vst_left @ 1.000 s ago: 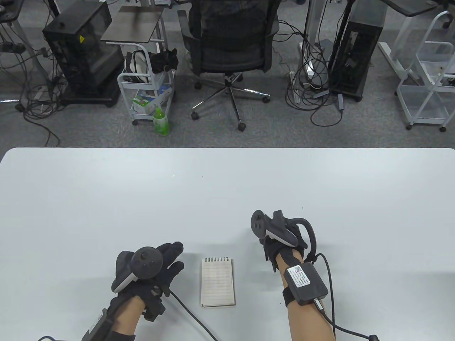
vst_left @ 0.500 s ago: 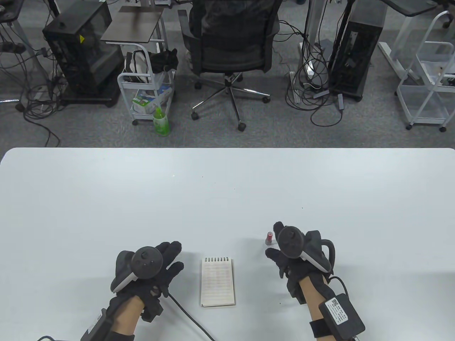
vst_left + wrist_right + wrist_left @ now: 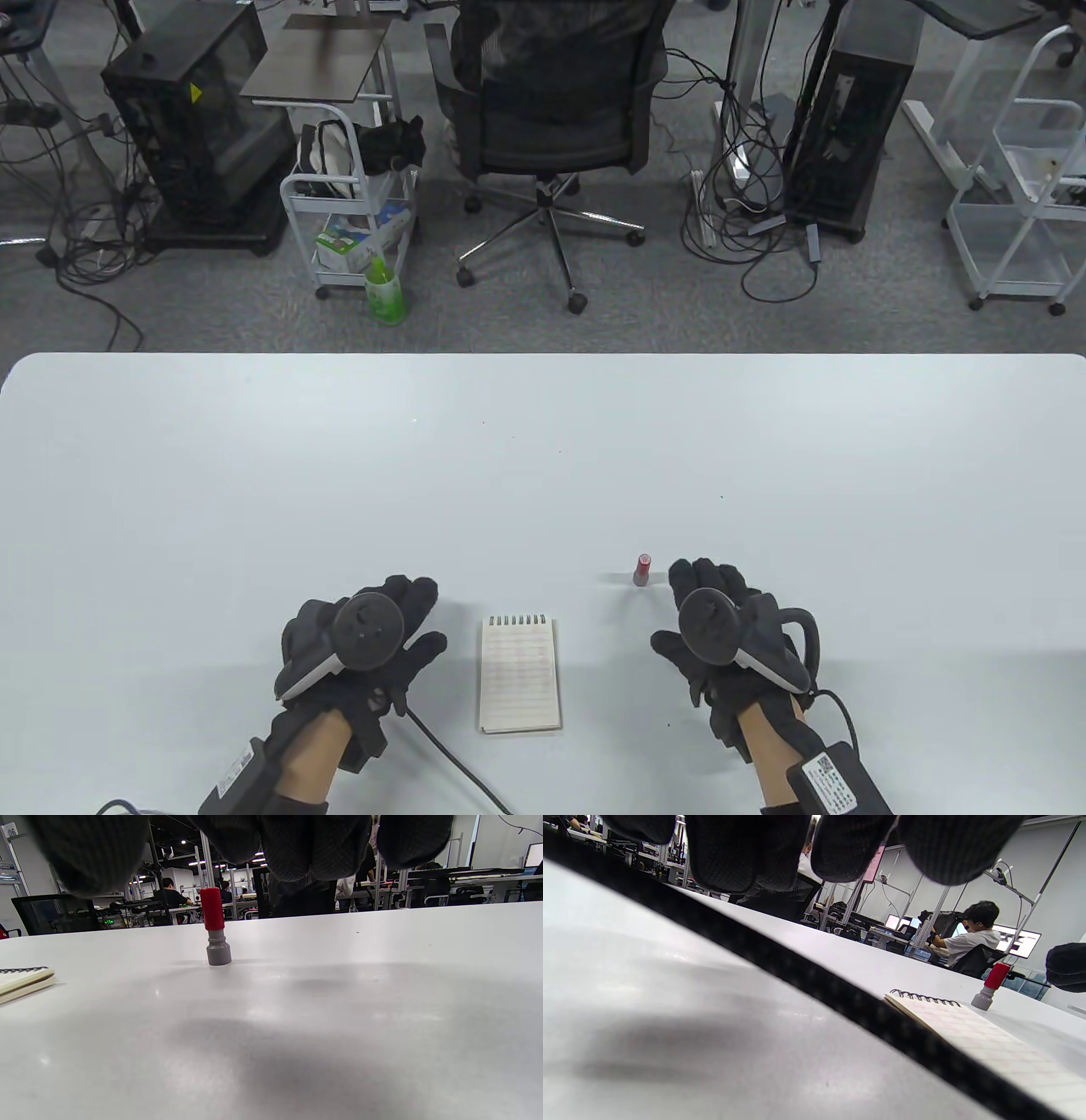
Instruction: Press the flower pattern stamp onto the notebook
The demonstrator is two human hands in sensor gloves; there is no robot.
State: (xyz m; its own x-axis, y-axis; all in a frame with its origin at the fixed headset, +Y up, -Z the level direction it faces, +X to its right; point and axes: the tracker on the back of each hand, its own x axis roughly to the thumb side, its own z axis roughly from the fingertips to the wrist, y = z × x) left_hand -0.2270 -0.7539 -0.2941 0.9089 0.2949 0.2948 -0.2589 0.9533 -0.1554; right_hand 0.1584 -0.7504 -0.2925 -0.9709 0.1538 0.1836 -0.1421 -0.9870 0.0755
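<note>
A small spiral notebook (image 3: 519, 675) lies open on the white table (image 3: 543, 441), lined page up; it also shows in the left wrist view (image 3: 975, 1039). A stamp (image 3: 642, 569) with a red top and grey base stands upright to the notebook's right, clear in the right wrist view (image 3: 215, 927) and in the left wrist view (image 3: 989, 986). My right hand (image 3: 704, 615) lies flat and empty on the table just right of the stamp, apart from it. My left hand (image 3: 399, 632) lies flat and empty left of the notebook.
A black cable (image 3: 458, 760) runs from my left wrist toward the table's near edge and crosses the left wrist view (image 3: 814, 984). Beyond the table's far edge stand an office chair (image 3: 551, 110), a cart (image 3: 352, 212) and computer towers.
My right hand let go of the stamp, leaving it upright, and drew back toward me and rightward to lie flat. My left hand shifted only slightly.
</note>
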